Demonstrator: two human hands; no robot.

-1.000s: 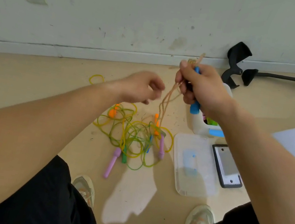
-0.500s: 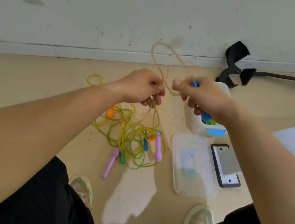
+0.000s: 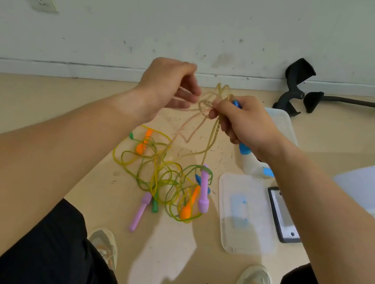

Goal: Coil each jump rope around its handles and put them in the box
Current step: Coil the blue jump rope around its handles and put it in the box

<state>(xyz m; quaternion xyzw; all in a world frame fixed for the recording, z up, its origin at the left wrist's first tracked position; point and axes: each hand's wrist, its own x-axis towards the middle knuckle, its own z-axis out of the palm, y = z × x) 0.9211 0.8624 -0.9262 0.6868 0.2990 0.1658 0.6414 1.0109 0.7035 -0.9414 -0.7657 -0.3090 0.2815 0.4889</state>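
My right hand (image 3: 242, 124) is closed tight around the blue handles (image 3: 237, 104) of the tan rope (image 3: 217, 92). My left hand (image 3: 166, 85) pinches a bit of that rope just beside it. I think I am winding the rope round the handles. A long piece hangs down to the floor, so next I must go round and round and keep it tight. The box (image 3: 282, 123) sits just behind my right hand. The other ropes (image 3: 165, 178) lie tangled on the floor.
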